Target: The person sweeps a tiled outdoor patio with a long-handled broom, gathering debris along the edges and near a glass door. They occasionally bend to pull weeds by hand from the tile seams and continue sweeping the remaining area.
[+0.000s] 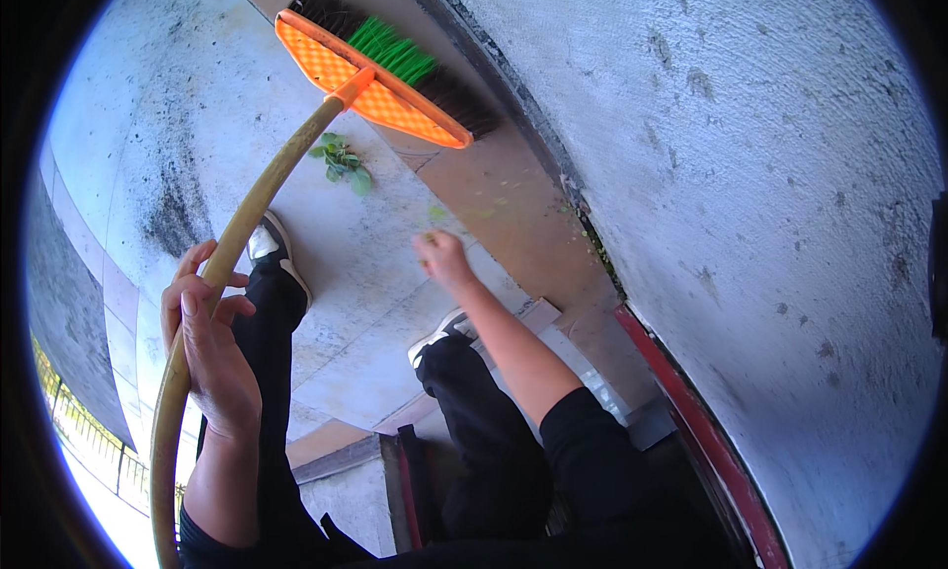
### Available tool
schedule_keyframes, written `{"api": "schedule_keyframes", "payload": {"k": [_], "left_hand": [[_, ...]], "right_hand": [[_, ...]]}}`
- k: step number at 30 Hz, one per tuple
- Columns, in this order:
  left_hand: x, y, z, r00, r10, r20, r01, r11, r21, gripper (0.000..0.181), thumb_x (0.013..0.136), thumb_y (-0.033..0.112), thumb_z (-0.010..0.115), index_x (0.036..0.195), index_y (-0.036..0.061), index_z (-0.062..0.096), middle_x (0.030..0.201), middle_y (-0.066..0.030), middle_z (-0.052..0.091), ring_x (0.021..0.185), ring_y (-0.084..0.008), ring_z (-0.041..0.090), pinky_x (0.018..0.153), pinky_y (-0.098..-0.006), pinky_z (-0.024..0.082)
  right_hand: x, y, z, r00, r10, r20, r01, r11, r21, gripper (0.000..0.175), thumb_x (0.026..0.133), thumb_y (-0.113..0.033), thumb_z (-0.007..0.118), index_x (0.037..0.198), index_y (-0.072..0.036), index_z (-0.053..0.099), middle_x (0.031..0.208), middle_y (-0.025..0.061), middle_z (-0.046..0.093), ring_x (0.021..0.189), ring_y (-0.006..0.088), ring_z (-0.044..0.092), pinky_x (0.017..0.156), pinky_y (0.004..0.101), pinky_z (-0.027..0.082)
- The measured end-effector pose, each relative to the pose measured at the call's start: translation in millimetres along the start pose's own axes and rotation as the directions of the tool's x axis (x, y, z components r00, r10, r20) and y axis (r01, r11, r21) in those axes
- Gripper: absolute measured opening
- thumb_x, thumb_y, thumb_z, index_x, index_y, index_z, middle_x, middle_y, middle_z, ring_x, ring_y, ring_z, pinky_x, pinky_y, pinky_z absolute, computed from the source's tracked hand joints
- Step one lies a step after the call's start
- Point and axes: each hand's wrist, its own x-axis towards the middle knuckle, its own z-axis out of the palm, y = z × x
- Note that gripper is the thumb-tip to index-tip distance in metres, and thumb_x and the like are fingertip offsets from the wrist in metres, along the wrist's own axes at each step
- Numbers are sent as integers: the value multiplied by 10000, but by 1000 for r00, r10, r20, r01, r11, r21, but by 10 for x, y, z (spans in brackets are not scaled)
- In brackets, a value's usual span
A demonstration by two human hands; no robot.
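My left hand [211, 339] is wrapped around the long, yellowish handle [255, 199] of a broom. The broom's orange plastic head [392, 88] is at the far end, with dark and green bristles [392, 49] turned towards the wall's base. My right hand [444, 258] is curled into a fist above the paving, blurred by motion. Small yellowish specks show at its fingers, too blurred to name. Just beyond it are blurred green leaf bits [437, 213]. A leafy green sprig [342, 162] lies on the pale tiles below the broom head.
A rough whitewashed wall [740, 162] rises on the right, above a brown tile strip [511, 191]. Small weeds [601, 251] line its foot. A red door frame [696, 421] is at lower right. My shoes [278, 254] stand on pale tiles. A metal fence [96, 436] is at lower left.
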Motion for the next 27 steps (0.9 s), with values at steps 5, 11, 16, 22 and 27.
{"api": "schedule_keyframes", "payload": {"k": [5, 11, 16, 22, 27], "left_hand": [[41, 114, 113, 1000, -18, 6, 18, 999, -43, 211, 960, 266, 425, 957, 84, 531, 1237, -198, 501, 977, -234, 586, 755, -287, 471], [-50, 117, 26, 999, 2, -44, -11, 978, -207, 247, 955, 241, 455, 946, 17, 558, 1187, -194, 548, 982, -263, 586, 861, -343, 462], [-472, 330, -209, 995, 99, 31, -93, 984, -150, 195, 930, 191, 487, 873, 16, 551, 1147, -222, 554, 917, -262, 595, 864, -379, 463], [-890, 910, -209, 926, -66, 371, 80, 996, -23, 157, 880, 159, 594, 897, 4, 608, 1144, -156, 573, 1036, -219, 546, 899, -333, 429], [-1071, 1219, -526, 894, -33, 447, 117, 980, -163, 158, 849, 155, 632, 817, 6, 591, 1039, -137, 617, 1047, -250, 546, 913, -372, 427]], "right_hand": [[-53, 32, 498, 972, -195, -128, 156, 951, -266, 576, 834, -278, 662, 1248, 54, 438, 1051, 158, 599, 817, 141, 586, 644, 273, 466], [-952, -138, 332, 973, 226, -36, -213, 951, 223, 574, 871, -315, 602, 1268, 59, 421, 1091, 138, 587, 864, 169, 598, 715, 296, 478], [-2053, -787, 841, 963, 186, 192, -259, 833, 489, 594, 906, -385, 547, 1299, 29, 382, 1184, 159, 544, 1023, 227, 568, 852, 343, 456], [-2784, -1699, 1276, 986, -15, 168, -112, 683, 722, 597, 944, -452, 410, 1330, -2, 341, 1255, 156, 493, 1161, 235, 460, 941, 428, 389], [-2516, -1663, 1484, 955, 286, -72, -60, 426, 903, 175, 892, -170, 508, 993, -30, 485, 902, 104, 551, 830, 202, 537, 773, 359, 440]]}}
